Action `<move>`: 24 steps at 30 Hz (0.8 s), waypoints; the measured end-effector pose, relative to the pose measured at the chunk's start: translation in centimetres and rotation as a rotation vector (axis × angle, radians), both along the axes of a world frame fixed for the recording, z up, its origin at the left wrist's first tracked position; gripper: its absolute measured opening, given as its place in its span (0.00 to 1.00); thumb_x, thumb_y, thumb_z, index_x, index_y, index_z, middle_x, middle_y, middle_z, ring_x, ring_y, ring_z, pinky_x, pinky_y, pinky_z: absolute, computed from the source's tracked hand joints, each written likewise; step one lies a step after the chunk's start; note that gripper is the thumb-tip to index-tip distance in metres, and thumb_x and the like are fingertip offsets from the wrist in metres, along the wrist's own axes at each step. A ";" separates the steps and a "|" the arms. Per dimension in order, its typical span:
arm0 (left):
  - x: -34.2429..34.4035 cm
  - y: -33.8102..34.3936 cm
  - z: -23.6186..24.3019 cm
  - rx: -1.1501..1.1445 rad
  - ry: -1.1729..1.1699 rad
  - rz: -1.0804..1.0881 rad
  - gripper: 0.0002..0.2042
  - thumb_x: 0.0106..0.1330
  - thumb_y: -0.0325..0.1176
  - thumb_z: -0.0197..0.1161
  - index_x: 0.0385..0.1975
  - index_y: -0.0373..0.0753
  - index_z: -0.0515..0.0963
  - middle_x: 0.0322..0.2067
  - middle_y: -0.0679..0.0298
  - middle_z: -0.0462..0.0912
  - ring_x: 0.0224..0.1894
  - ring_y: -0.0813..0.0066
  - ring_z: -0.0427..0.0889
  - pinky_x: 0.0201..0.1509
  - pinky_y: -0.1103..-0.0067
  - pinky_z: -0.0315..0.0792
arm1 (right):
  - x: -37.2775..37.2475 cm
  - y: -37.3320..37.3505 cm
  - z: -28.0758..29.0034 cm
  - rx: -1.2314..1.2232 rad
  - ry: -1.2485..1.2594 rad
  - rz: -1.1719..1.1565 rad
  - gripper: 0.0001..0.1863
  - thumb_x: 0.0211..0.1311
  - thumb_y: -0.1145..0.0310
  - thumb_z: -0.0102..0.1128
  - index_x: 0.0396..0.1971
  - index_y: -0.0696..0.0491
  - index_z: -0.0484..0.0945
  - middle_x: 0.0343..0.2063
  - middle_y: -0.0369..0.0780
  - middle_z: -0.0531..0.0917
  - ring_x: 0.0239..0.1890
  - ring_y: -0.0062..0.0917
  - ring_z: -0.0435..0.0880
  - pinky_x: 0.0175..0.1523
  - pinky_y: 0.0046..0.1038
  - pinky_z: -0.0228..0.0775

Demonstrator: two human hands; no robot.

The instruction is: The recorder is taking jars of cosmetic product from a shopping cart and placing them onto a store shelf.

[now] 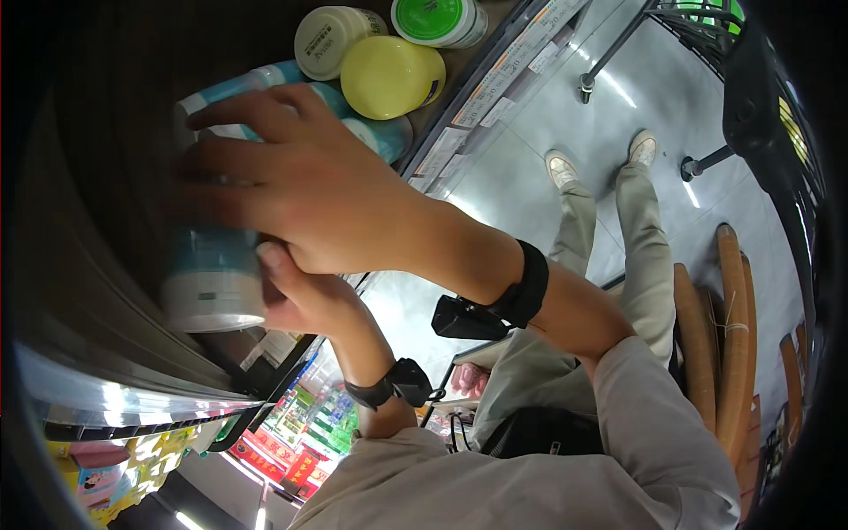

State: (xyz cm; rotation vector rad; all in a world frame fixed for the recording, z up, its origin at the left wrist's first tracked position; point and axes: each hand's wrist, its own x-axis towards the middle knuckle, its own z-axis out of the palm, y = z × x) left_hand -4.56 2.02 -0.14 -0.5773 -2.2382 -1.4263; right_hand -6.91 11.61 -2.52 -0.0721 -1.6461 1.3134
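Note:
My left hand (309,299) is closed on a teal-blue bottle (215,287) with a wide pale end facing down. Its thumb shows at the bottle's side, while its other fingers are mostly hidden behind. My right hand (287,168) reaches across above it, fingers spread apart and curved, two of them smeared by motion. It covers the bottle's upper part, so whether it touches the bottle cannot be told. Past its fingertips lie more blue bottles (234,88) on the dark shelf (97,132). Beside them stand a cream-lidded tub (329,44), a yellow-lidded tub (389,78) and a green-lidded tub (433,18).
A price-label strip (495,79) runs along the shelf edge. To the right are a black wheeled cart (760,115) and several long brown curved pieces (729,344). Below left, bright yellow packages (132,468) and a lit red-and-green display (296,442) appear.

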 end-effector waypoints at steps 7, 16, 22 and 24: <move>-5.5 -2.4 1.3 -0.459 0.131 0.256 0.16 0.75 0.38 0.55 0.47 0.28 0.76 0.38 0.54 0.84 0.38 0.70 0.83 0.40 0.74 0.75 | -4.8 -0.3 1.5 0.097 0.027 0.004 0.23 0.46 0.63 0.64 0.48 0.40 0.82 0.50 0.33 0.81 0.59 0.35 0.74 0.62 0.42 0.60; -10.8 -4.5 -0.1 -0.059 0.175 -0.015 0.14 0.74 0.36 0.53 0.36 0.30 0.77 0.29 0.63 0.81 0.33 0.74 0.81 0.35 0.76 0.73 | -7.8 -1.8 5.6 0.010 -0.337 0.054 0.22 0.57 0.56 0.61 0.50 0.49 0.81 0.47 0.39 0.82 0.59 0.35 0.74 0.64 0.47 0.59; -9.7 -5.3 1.0 -0.178 0.106 -0.066 0.13 0.74 0.36 0.52 0.36 0.30 0.77 0.28 0.64 0.81 0.33 0.74 0.80 0.34 0.77 0.72 | -9.1 -1.0 6.2 0.123 -0.629 0.128 0.23 0.57 0.55 0.62 0.49 0.53 0.80 0.46 0.44 0.83 0.54 0.37 0.79 0.65 0.49 0.60; -9.6 -5.1 0.9 -0.205 0.075 -0.093 0.13 0.74 0.36 0.52 0.36 0.31 0.77 0.28 0.64 0.80 0.33 0.75 0.80 0.34 0.77 0.72 | -9.9 -0.6 5.7 0.106 -0.585 0.149 0.21 0.56 0.56 0.64 0.44 0.54 0.82 0.45 0.45 0.83 0.54 0.34 0.79 0.63 0.43 0.66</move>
